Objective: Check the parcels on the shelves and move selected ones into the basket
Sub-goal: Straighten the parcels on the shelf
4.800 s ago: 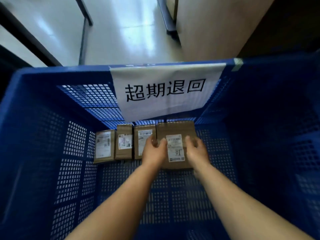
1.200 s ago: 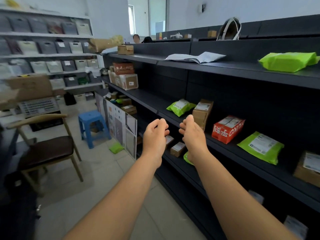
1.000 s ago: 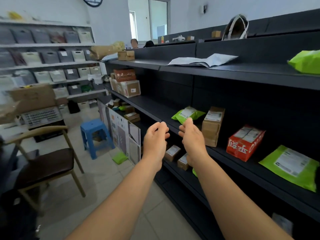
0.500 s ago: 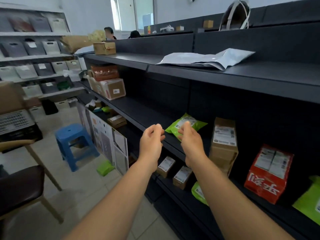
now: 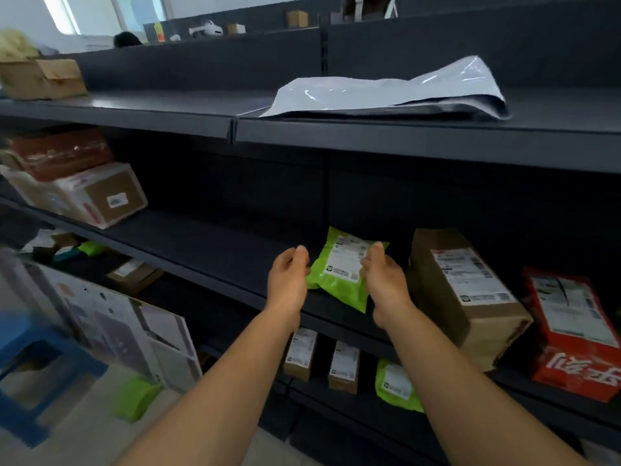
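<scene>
I observe a green parcel (image 5: 339, 270) lying on the middle shelf (image 5: 215, 250), label side up, its near edge close to the shelf's front lip. The left hand (image 5: 288, 280) is at the parcel's left edge and the right hand (image 5: 383, 280) at its right edge. The fingers of both hands are loosely curled; I cannot tell whether either hand actually touches the parcel, and neither plainly holds it.

Just to the right on the same shelf stands a brown box (image 5: 467, 297) with a white label, and beyond it a red box (image 5: 571, 334). Well to the left on that shelf sits a large taped carton (image 5: 97, 196) with a reddish box (image 5: 60, 153) on top.

On the shelf below I note two small brown boxes (image 5: 319, 361) side by side and a second green bag (image 5: 396, 385) beside them. The top shelf carries a grey plastic mailer (image 5: 386, 92), lying flat, and a cardboard box (image 5: 43, 77) at the far left. A blue stool (image 5: 43, 371) stands on the floor at the left.
</scene>
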A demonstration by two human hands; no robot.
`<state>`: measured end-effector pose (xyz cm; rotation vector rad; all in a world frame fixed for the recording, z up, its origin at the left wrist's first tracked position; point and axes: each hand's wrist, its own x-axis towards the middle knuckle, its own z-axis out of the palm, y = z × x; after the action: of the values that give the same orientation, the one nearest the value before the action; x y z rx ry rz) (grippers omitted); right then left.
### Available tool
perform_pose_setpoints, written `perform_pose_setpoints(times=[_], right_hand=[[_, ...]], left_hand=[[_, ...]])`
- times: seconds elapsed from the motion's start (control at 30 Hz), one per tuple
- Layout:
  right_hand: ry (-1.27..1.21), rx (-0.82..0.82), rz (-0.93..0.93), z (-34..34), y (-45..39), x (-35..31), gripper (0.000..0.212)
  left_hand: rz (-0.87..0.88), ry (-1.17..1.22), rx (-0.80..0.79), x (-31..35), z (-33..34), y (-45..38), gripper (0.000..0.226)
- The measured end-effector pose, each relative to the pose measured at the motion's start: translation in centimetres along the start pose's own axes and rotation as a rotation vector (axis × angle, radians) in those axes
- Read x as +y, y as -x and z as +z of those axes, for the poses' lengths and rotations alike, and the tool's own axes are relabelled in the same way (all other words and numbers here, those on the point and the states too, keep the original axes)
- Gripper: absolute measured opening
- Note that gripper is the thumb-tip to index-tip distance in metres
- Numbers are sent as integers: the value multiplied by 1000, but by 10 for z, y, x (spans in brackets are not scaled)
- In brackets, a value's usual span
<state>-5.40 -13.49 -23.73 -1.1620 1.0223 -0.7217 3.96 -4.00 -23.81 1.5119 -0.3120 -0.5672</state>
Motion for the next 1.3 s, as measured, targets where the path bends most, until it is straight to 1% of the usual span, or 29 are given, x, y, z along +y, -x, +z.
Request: perform_pose_setpoints(times=[0.1,0.17,0.33,0.47,0.63,0.8,0.9,1.03,1.3], right_hand=[[-4,69,31,10,-16,7,54],[17,113,51,13,-26,12,53],[63,181,76,16,-54,30,50],[91,204,124,17,-79,44,57],[85,207,184,22,-95,56,62],[110,207,142,26,-110,59,61],[103,190,123,29,-113,60,57],[80,182,78,31,-111,62,52],[37,202,-37,36,-103,44,50]], left_hand=[[-27,-51,-68,-5,-5,-32,48],[-63,-76,-109,-11,-5,-49,52],[-125,-125,-189,-23,-1,-79,55],[-145,-169,-222,-31,4,-101,57],[-163,-187,-274,-39,11,-119,57],[-197,-182,-309,-45,19,-130,54],[-207,-147,-338,-49,23,-131,44],[-178,-92,-360,-50,24,-129,32],[-110,24,-308,-36,20,-129,33]])
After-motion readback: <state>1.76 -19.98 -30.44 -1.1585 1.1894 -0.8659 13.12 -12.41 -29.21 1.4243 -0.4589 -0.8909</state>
